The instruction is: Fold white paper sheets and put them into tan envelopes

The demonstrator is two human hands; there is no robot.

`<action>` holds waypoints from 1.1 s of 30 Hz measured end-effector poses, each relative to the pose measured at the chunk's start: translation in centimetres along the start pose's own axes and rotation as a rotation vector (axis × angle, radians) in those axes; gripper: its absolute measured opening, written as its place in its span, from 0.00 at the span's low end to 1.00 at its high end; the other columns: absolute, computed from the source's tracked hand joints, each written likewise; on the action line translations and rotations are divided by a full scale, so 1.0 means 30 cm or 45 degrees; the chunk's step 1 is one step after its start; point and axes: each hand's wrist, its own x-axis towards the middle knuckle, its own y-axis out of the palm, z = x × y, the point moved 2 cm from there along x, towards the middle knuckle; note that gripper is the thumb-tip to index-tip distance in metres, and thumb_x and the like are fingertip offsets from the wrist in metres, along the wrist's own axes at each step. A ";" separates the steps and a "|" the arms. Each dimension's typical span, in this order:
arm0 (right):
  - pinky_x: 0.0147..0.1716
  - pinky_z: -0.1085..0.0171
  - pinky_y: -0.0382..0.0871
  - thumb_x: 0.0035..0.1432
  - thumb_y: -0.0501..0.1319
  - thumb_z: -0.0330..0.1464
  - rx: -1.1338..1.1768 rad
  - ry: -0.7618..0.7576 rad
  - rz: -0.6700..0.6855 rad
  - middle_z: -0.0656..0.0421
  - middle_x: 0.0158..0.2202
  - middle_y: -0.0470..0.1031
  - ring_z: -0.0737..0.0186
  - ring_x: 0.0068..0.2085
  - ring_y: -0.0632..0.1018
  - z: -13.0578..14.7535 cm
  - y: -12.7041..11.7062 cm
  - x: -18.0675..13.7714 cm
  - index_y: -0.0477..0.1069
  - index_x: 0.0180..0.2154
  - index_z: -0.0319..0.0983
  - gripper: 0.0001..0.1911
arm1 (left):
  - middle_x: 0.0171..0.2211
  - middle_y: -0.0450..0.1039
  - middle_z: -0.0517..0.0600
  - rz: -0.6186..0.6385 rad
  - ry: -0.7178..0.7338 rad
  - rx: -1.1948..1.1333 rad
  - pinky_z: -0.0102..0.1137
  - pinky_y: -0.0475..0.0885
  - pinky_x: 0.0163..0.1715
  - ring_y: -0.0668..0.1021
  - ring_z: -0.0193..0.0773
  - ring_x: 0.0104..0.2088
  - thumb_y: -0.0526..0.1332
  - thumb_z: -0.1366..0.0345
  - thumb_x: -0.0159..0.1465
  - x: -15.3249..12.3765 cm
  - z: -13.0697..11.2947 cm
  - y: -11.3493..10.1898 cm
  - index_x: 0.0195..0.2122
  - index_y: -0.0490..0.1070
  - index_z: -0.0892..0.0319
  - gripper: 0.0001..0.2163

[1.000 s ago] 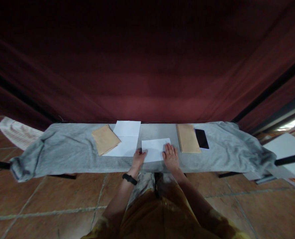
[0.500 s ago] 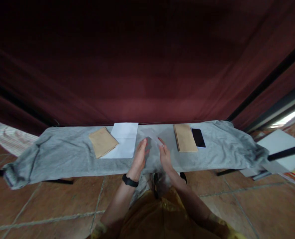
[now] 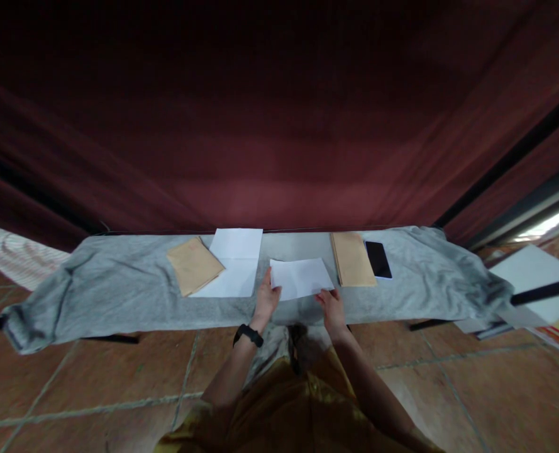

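Observation:
A folded sheet of white paper (image 3: 302, 277) lies spread between my hands, just above or on the grey cloth. My left hand (image 3: 267, 296) grips its left edge, thumb on top. At the lower right corner my right hand (image 3: 331, 305) pinches the same paper. Left of it rests a larger white sheet with a crease (image 3: 239, 270), partly covered by a tilted stack of brown envelopes (image 3: 194, 266). To the right sits another brown envelope stack (image 3: 353, 259), close to my right hand.
A grey cloth (image 3: 119, 283) covers the narrow table. A dark-screened phone (image 3: 378, 260) lies beside the right envelope stack. Behind the table hangs a dark red curtain (image 3: 279, 157). White boards (image 3: 534, 277) lean low at the far right, near a black bar.
The paper was narrow and blurred, tilted between my hands; now it shows flat and wide. Both hands have closed on it, and my right hand has shifted right and nearer to me.

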 end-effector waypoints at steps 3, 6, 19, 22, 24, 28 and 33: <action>0.40 0.58 0.75 0.50 0.61 0.43 -0.251 -0.176 -0.149 0.57 0.42 0.75 0.58 0.40 0.77 0.011 -0.080 0.007 0.68 0.49 0.42 0.25 | 0.58 0.72 0.57 -0.035 -0.160 0.177 0.37 0.72 0.58 0.78 0.44 0.55 0.59 0.76 0.60 -0.017 0.007 -0.011 0.68 0.59 0.58 0.33; 0.56 0.48 0.68 0.58 0.56 0.42 -0.768 -0.573 -0.231 0.48 0.56 0.71 0.50 0.57 0.72 0.038 -0.101 0.000 0.69 0.54 0.40 0.24 | 0.60 0.68 0.61 -0.078 -0.094 0.386 0.40 0.70 0.61 0.76 0.47 0.57 0.57 0.75 0.62 -0.048 -0.022 -0.008 0.67 0.61 0.61 0.30; 0.69 0.49 0.51 0.74 0.43 0.36 -1.863 -1.067 0.587 0.47 0.69 0.61 0.54 0.71 0.59 -0.051 0.153 0.007 0.58 0.68 0.33 0.27 | 0.73 0.50 0.57 0.253 0.350 0.886 0.47 0.50 0.71 0.52 0.45 0.73 0.46 0.69 0.71 -0.078 -0.051 0.176 0.72 0.50 0.64 0.28; 0.68 0.48 0.52 0.74 0.47 0.37 -1.944 -1.114 0.479 0.46 0.70 0.59 0.52 0.71 0.60 -0.041 0.102 0.019 0.56 0.69 0.33 0.28 | 0.73 0.50 0.58 0.169 0.300 0.886 0.45 0.52 0.71 0.53 0.45 0.73 0.46 0.65 0.73 -0.079 -0.027 0.153 0.72 0.51 0.65 0.27; 0.67 0.48 0.54 0.73 0.48 0.38 -1.971 -1.131 0.397 0.45 0.70 0.59 0.50 0.70 0.61 -0.031 0.063 0.031 0.54 0.70 0.33 0.29 | 0.72 0.51 0.59 0.101 0.250 0.875 0.44 0.53 0.71 0.53 0.45 0.73 0.46 0.61 0.73 -0.077 -0.008 0.131 0.71 0.52 0.66 0.27; 0.66 0.47 0.55 0.74 0.46 0.39 -2.014 -1.151 0.283 0.42 0.69 0.60 0.47 0.68 0.64 -0.019 0.006 0.050 0.52 0.70 0.29 0.31 | 0.71 0.54 0.63 -0.048 0.132 0.866 0.47 0.52 0.71 0.56 0.48 0.72 0.46 0.59 0.74 -0.066 0.030 0.087 0.70 0.54 0.70 0.27; 0.66 0.48 0.54 0.73 0.45 0.39 -2.037 -1.152 0.242 0.42 0.69 0.59 0.47 0.69 0.63 -0.026 -0.010 0.053 0.52 0.70 0.28 0.31 | 0.71 0.53 0.65 -0.076 0.139 0.824 0.50 0.51 0.71 0.54 0.50 0.72 0.44 0.60 0.74 -0.032 -0.024 0.122 0.70 0.53 0.73 0.28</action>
